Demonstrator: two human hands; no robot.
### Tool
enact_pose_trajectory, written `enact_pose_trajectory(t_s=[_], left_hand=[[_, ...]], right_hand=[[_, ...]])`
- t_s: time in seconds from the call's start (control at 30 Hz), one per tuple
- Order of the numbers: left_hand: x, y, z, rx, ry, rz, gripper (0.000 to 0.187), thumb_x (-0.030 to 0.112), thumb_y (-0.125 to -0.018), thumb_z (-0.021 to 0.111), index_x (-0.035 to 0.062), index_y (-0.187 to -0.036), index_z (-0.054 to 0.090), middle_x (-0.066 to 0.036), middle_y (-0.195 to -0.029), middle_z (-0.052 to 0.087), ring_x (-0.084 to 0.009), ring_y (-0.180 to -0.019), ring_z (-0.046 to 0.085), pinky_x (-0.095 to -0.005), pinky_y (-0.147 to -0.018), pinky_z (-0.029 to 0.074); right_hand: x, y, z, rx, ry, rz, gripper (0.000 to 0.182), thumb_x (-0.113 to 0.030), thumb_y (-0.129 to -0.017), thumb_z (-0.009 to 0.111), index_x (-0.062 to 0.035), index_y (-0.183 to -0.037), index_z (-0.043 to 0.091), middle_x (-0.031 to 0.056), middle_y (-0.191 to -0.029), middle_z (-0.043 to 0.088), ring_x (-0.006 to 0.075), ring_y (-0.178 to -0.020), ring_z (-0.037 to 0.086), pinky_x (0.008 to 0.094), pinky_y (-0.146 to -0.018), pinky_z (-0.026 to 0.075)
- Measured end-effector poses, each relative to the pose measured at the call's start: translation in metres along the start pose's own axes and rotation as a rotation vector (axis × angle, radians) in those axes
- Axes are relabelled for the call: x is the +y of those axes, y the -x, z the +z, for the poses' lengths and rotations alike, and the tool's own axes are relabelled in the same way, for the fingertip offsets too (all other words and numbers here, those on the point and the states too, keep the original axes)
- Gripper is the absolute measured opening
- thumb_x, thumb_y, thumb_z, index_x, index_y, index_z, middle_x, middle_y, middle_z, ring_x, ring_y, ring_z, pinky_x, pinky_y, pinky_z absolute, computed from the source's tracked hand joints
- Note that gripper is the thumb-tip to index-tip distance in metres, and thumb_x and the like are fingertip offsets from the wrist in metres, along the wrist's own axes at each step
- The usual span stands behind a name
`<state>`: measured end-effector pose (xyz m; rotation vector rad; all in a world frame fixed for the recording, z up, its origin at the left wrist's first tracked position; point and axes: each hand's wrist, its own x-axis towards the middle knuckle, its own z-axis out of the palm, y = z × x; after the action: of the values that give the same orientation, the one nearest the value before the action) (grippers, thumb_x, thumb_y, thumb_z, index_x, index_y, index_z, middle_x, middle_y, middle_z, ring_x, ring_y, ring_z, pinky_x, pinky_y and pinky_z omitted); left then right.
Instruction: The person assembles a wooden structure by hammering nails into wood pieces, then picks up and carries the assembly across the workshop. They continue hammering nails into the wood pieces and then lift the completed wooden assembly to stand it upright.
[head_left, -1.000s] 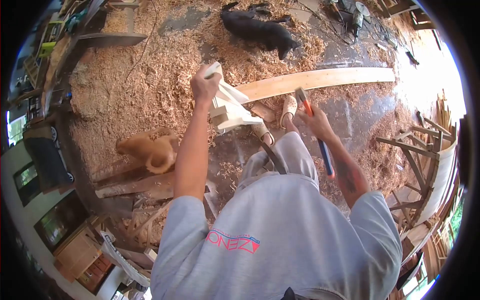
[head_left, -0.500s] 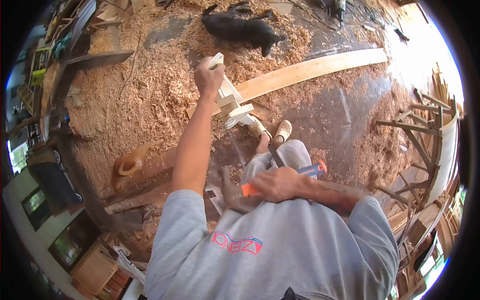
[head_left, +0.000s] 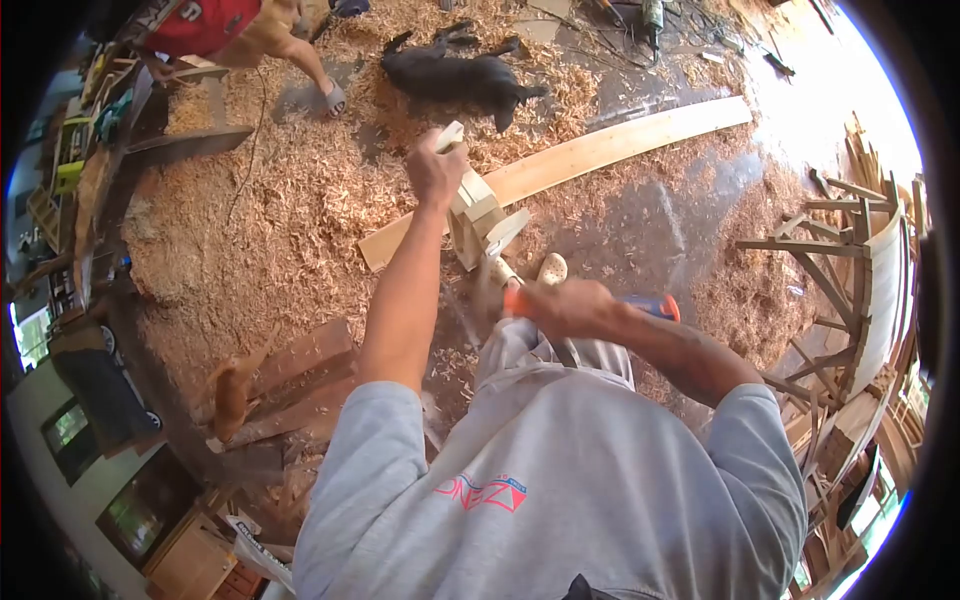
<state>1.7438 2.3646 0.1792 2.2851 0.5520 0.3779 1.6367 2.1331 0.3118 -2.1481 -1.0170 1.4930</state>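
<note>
Left fingers (head_left: pixel 448 166): closed round the upper end of the pale wooden piece (head_left: pixel 481 213).
Right fingers (head_left: pixel 557 308): wrapped on the handle of the hammer (head_left: pixel 653 305); too blurred to tell individually.
Wooden piece: held tilted ahead of the body, overlapping the long board (head_left: pixel 620 150) in view; cannot tell whether touching it.
Handling: judged stiff, fairly light, dry and not slippery; possibly prone to splitting at thin edges.
Hold point: best gripped at the narrow upper end, well clear of the hammer.
Hammer: blurred at the head, near the lower end of the piece; cannot tell whether in contact.
Long board: lying on the floor, among wood shavings (head_left: pixel 300 200).
Black dog (head_left: pixel 455 78): stretched on the shavings beyond.
Co-worker (head_left: pixel 305 58): partly visible, upper left.
</note>
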Motion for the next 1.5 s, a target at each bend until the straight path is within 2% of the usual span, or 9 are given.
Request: enact_pose_trajectory(t_s=[0.2,0.53,0.73,0.83,0.93,1.0,1.13,1.3,1.5], left_hand=[[-0.001,0.009,0.013,-0.064,0.123,-0.094,0.022,0.023,-0.075,0.065,0.0105,-0.092,0.07,-0.014,-0.089,0.07,-0.0314,-0.079,0.068,-0.0407,-0.071,0.052],[-0.014,0.014,-0.042,0.021,0.068,-0.166,0.029,0.024,-0.078,0.064,0.0064,-0.1,0.069,-0.016,-0.089,0.072,-0.0324,-0.083,0.07,-0.0403,-0.074,0.054],[-0.027,0.027,-0.077,-0.013,-0.058,-0.117,0.027,0.026,-0.077,0.063,0.008,-0.096,0.069,-0.017,-0.085,0.071,-0.035,-0.081,0.069,-0.0422,-0.073,0.053],[-0.02,0.042,-0.08,0.018,-0.118,-0.08,0.026,0.027,-0.077,0.063,0.0076,-0.093,0.068,-0.018,-0.083,0.07,-0.0357,-0.079,0.068,-0.0431,-0.073,0.052],[-0.028,0.061,-0.078,0.14,-0.191,-0.115,0.025,0.027,-0.077,0.063,0.0067,-0.091,0.067,-0.018,-0.082,0.07,-0.0357,-0.079,0.068,-0.044,-0.072,0.051],[-0.033,0.088,-0.087,0.226,-0.272,-0.161,0.026,0.028,-0.077,0.063,0.0064,-0.091,0.067,-0.018,-0.081,0.069,-0.0357,-0.078,0.067,-0.0443,-0.072,0.05],[-0.028,0.113,-0.102,0.376,-0.199,-0.3,0.027,0.029,-0.079,0.062,0.004,-0.087,0.067,-0.018,-0.081,0.069,-0.035,-0.076,0.067,-0.0449,-0.072,0.049],[-0.032,0.155,-0.128,0.272,-0.301,-0.482,0.04,0.038,-0.086,0.059,0.0001,-0.096,0.063,-0.024,-0.088,0.068,-0.0417,-0.083,0.066,-0.0494,-0.077,0.049],[-0.073,0.223,-0.145,0.111,-0.299,-0.71,0.063,0.051,-0.091,0.055,-0.0032,-0.123,0.049,-0.033,-0.106,0.063,-0.0504,-0.097,0.061,-0.0525,-0.087,0.046]], right_hand=[[0.013,0.013,0.056,0.077,0.241,-0.465,0.03,-0.033,-0.095,0.052,-0.0029,-0.099,0.057,0.0216,-0.083,0.067,0.0338,-0.063,0.067,0.0507,-0.05,0.051],[0.054,0.047,0.055,0.488,-0.474,0.131,0.044,-0.039,-0.079,0.077,-0.0006,-0.093,0.06,0.0209,-0.077,0.065,0.0386,-0.07,0.063,0.0433,-0.065,0.049],[0.058,-0.023,0.031,0.653,-0.867,0.097,0.036,-0.031,-0.076,0.079,0.0015,-0.079,0.064,0.0065,-0.065,0.064,0.013,-0.059,0.061,0.0335,-0.052,0.046],[0.039,-0.063,0.039,0.488,-1.001,0.156,0.036,-0.031,-0.077,0.081,0.0014,-0.079,0.066,0.0062,-0.064,0.064,0.0127,-0.057,0.06,0.032,-0.048,0.045],[0.015,-0.086,0.066,0.506,-1.044,-0.042,0.034,-0.022,-0.077,0.083,0.0041,-0.09,0.065,0.0073,-0.073,0.066,0.0134,-0.059,0.062,0.0308,-0.049,0.049],[-0.01,-0.078,0.073,0.828,-1.49,-0.295,0.041,-0.013,-0.075,0.084,0.0058,-0.103,0.061,0.0096,-0.085,0.067,0.0151,-0.061,0.063,0.0298,-0.051,0.053],[0.024,-0.109,0.088,0.816,-1.442,-0.325,0.063,-0.01,-0.075,0.084,0.0065,-0.122,0.046,0.013,-0.097,0.066,0.0147,-0.075,0.065,0.0292,-0.05,0.055],[0.045,-0.113,0.085,0.665,-1.243,-0.316,0.057,-0.014,-0.075,0.084,0.0082,-0.116,0.052,0.0157,-0.107,0.064,0.0178,-0.096,0.063,0.0304,-0.084,0.051],[0.052,-0.116,0.052,0.413,-1.128,-0.371,0.047,-0.005,-0.078,0.077,0.0083,-0.117,0.055,0.0138,-0.116,0.063,0.017,-0.104,0.06,0.03,-0.093,0.048]])
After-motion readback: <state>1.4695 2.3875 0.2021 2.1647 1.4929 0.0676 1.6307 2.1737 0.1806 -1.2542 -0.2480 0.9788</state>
